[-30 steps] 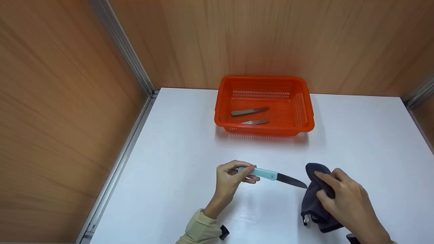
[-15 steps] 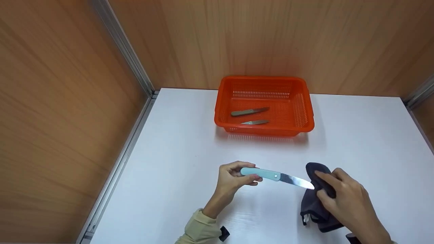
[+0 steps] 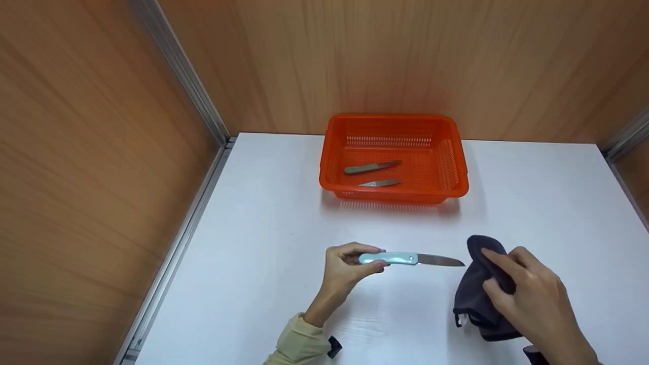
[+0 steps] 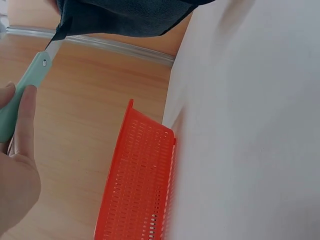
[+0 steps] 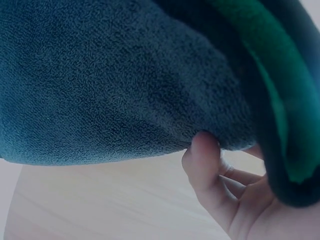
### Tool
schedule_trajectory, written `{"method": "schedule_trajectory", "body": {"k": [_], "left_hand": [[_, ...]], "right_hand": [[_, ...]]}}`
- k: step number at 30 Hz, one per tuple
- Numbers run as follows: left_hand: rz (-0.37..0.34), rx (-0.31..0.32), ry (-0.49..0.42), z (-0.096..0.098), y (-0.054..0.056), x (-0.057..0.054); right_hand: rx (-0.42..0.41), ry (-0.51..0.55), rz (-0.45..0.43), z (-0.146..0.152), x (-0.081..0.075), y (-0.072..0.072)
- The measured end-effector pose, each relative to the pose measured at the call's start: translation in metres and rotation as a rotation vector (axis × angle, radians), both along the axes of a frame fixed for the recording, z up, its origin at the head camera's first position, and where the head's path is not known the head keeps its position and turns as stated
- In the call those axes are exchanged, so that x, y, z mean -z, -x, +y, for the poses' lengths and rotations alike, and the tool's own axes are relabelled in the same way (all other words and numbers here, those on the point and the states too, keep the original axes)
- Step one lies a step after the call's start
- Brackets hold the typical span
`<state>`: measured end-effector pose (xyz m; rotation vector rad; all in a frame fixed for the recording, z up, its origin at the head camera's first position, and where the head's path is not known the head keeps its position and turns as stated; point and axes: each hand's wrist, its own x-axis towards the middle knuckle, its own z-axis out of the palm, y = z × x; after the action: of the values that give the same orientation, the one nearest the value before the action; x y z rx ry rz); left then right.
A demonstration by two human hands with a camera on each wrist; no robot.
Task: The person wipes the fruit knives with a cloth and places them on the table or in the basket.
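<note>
My left hand (image 3: 337, 274) pinches the light-blue handle of a small folding knife (image 3: 390, 258), thumb below and fingers above. The blade points right and is unfolded, its tip a little short of the dark cloth in the head view. That dark grey cloth (image 3: 476, 296) hangs folded from my right hand (image 3: 535, 294), gripped between thumb and fingers. In the right wrist view the cloth (image 5: 115, 90) fills most of the picture, the thumb pressing its lower edge and a green strip showing at the right. The knife (image 4: 30, 82) shows below the cloth in the left wrist view.
An orange-red plastic basket (image 3: 395, 193) stands at the back of the white table (image 3: 253, 228). Two knives lie in it, one with a greenish handle (image 3: 361, 169), the other (image 3: 381, 183) partly hidden by the rim. Wooden panels (image 3: 284, 61) enclose the back and sides.
The knife has been turned in my left hand; its blade now lies nearly level and apart from the cloth. My right hand has shifted slightly right with the cloth.
</note>
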<state>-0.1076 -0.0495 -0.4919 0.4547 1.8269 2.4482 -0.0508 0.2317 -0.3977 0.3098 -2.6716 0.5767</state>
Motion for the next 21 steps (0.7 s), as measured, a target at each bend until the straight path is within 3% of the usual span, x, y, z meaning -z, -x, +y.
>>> {"method": "schedule_trajectory", "body": {"k": [6, 9, 13, 21], "left_hand": [[0.038, -0.058, 0.082, 0.002, -0.002, -0.004], [0.071, -0.073, 0.102, 0.003, -0.005, -0.013], [0.103, -0.074, 0.095, 0.005, -0.009, -0.026], [0.098, -0.059, 0.061, 0.01, -0.01, -0.029]], "right_hand": [[-0.008, 0.005, 0.035, -0.004, -0.006, -0.002], [-0.015, 0.004, 0.045, -0.008, -0.008, -0.002], [-0.024, 0.004, 0.046, -0.013, -0.011, -0.003], [-0.086, -0.001, 0.082, -0.024, -0.014, -0.001]]}}
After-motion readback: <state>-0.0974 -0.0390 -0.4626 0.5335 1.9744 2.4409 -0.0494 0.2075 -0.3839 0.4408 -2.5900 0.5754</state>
